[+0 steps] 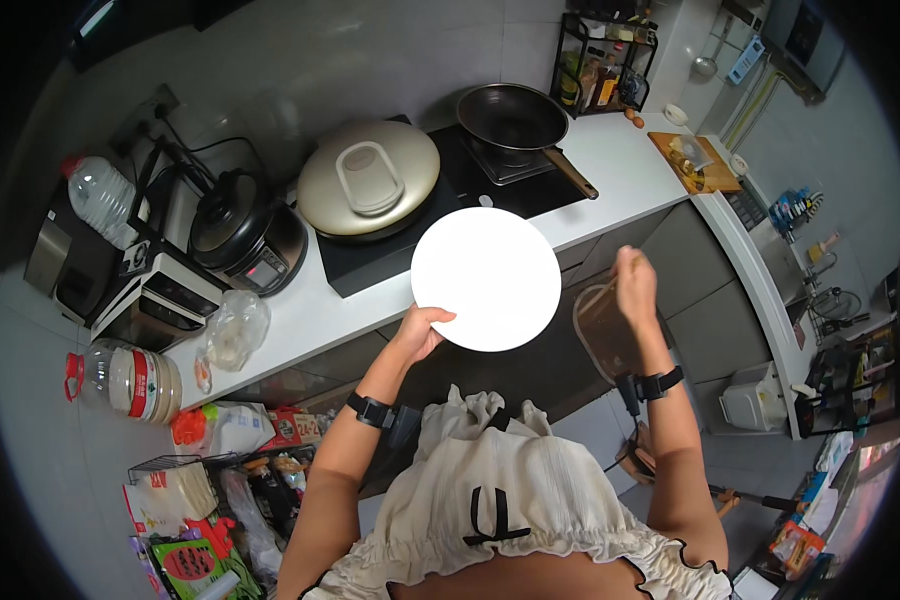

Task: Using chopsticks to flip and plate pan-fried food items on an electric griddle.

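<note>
A round white plate is in my left hand, the thumb over its lower left rim and the fingers underneath. Its surface is washed out white, and no food shows on it. To the right of the plate, my right hand is curled around a thin, light brown stick-like thing, mostly hidden by the fingers. A brownish bin-like container sits lower, behind the right hand and wrist. Beyond the plate, a gold-lidded pan and a dark frying pan stand on the black cooktop.
A black electric cooker, a plastic bag and a large bottle stand left. On the right are a wooden board with food, eggs and a spice rack. The counter edge runs before me.
</note>
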Available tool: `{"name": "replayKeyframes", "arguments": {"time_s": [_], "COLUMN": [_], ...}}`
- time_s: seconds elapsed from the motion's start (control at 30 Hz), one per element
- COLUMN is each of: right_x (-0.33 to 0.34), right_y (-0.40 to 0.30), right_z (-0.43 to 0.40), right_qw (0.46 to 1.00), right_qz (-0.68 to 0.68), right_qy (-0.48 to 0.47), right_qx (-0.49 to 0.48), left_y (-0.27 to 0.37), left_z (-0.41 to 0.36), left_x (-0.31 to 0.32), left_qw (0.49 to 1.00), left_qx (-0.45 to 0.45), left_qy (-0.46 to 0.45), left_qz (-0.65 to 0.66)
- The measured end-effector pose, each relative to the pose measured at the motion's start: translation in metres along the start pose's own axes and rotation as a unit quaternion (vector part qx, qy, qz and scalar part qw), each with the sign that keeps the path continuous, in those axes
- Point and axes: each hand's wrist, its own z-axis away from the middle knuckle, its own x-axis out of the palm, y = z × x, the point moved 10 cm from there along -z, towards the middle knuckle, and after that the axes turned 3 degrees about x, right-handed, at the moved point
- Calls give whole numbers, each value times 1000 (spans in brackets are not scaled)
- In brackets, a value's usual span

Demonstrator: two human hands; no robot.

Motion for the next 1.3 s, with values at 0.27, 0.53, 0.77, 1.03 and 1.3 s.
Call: {"name": "replayKeyframes", "arguments": {"time_s": [0.27, 0.53, 0.77, 1.03, 1.3], "right_x": [-19, 88, 126, 96, 64], "right_y": [-89, -220, -227, -184, -111], "right_z": [-16, 48, 48, -1, -34], "right_qw": [967, 878, 879, 896, 950], "right_qz": [-217, -99, -124, -25, 43], "right_qy": [51, -79, -124, 19, 93], "right_qx": [-126, -461, -443, -442, -296], "left_y": [-7, -31, -27, -19, -9], "left_z": [20, 4, -1, 1, -2], "left_x": [20, 48, 61, 64, 67], "left_qw": [990, 974, 956, 954, 944], "left_qx": [-47, -84, -42, -14, 51], "left_qy": [5, -45, -79, -80, -54], "left_qz": [-130, -205, -280, -288, -322]}}
